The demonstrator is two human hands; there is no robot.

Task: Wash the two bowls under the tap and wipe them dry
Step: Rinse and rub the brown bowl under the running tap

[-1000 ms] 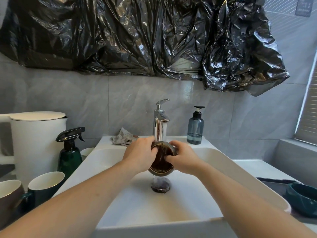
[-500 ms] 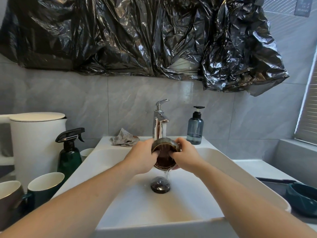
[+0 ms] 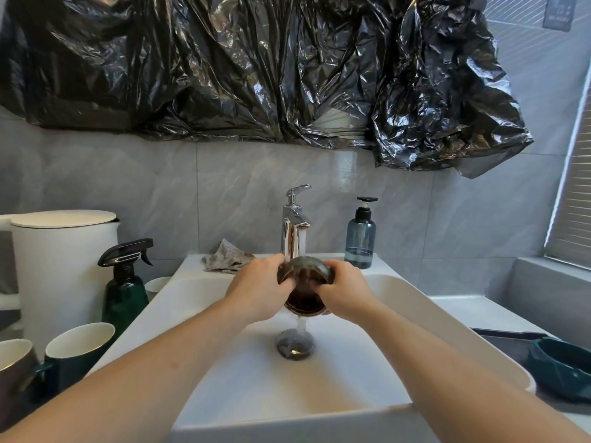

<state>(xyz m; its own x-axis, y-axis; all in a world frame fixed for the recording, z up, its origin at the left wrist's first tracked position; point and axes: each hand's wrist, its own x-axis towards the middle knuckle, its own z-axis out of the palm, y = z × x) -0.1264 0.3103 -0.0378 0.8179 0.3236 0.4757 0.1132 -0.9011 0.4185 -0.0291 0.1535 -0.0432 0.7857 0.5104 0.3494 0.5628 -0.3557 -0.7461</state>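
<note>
Compared with a second ago, both hands have lifted the brown bowl [image 3: 305, 284] closer to the spout and tipped it, so that the running water falls on its upper wall and drains from its lower rim to the drain [image 3: 295, 346]; the bowl hangs over the sink [image 3: 399, 302], directly under the tap [image 3: 292, 233], clear of the basin floor. Left hand [image 3: 259, 290]: grip curled round the bowl's left wall, fingers reaching over the rim; right hand [image 3: 343, 290]: grip curled round the right wall in like manner; both hands bear on it from opposite sides. Governing relation: the bowl lies between the two grips, mouth turned toward the wearer and downward, neither hand nearer than the other. Judgement: rinsing of the first bowl is in hand; wiping not yet begun. A second, teal bowl [image 3: 563, 367] stands on the worktop to the right, well apart and nearer the right hand; a crumpled cloth [image 3: 225, 259] lies on the sink's back ledge, left of the tap, nearer the left hand; either is within reach for the following step.
</note>
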